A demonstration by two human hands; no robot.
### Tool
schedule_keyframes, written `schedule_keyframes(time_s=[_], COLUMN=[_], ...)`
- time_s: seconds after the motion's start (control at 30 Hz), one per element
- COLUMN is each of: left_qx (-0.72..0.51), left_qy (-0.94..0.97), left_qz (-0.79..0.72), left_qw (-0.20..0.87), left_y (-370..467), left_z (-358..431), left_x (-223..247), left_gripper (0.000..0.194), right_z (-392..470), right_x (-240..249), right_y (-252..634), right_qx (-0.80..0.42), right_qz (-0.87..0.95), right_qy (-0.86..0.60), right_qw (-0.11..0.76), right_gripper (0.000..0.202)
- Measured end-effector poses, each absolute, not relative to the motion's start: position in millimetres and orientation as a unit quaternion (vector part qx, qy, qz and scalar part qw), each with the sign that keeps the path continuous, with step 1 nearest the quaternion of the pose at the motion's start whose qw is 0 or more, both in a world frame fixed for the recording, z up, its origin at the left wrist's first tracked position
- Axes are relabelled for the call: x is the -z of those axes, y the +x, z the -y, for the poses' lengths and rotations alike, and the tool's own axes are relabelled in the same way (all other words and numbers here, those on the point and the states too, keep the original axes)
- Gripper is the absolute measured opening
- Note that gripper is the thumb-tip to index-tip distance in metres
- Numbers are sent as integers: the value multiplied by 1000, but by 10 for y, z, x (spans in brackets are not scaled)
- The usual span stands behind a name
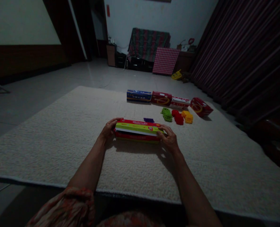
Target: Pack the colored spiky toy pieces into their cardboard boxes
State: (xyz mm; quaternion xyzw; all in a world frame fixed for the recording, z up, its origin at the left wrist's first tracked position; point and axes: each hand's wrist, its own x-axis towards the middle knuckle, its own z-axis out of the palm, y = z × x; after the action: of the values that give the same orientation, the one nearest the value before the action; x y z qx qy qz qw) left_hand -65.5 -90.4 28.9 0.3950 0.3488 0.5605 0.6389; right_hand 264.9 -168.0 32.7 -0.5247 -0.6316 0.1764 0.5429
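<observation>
While a pale quilted cover [59, 142] spreads before the person, four boxes [139, 96] stand along its far edge toward the far right corner.
Midway between the side edges, well back from the near one, the red-and-green box [140, 128] is grasped at its ends by the left hand [108, 129] and the right hand [169, 137]. I see a dark slit beneath its flap [130, 127], so it isn't fully shut; I can't tell what's inside. Green pieces [166, 115], red pieces [179, 119], yellow pieces [188, 118] and, just beyond the box, purple pieces [149, 120] lie outside it.
</observation>
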Motion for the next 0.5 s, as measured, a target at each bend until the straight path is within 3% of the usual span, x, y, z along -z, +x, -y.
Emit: schedule_keyframes(time_s=[0.27,0.5], left_qx=[-524,-491], left_qy=[442,469], left_qz=[-297,-278], left_qw=[664,680], left_y=[-750,-800], left_z=[919,899], left_x=[-252,-236], left_gripper=[57,67], right_z=[1693,1676], right_x=[-394,-397], right_y=[2571,2558], right_qx=[-146,-129], right_qz=[627,620], right_qy=[-535,-540], right_qw=[547,554], right_gripper=[27,28])
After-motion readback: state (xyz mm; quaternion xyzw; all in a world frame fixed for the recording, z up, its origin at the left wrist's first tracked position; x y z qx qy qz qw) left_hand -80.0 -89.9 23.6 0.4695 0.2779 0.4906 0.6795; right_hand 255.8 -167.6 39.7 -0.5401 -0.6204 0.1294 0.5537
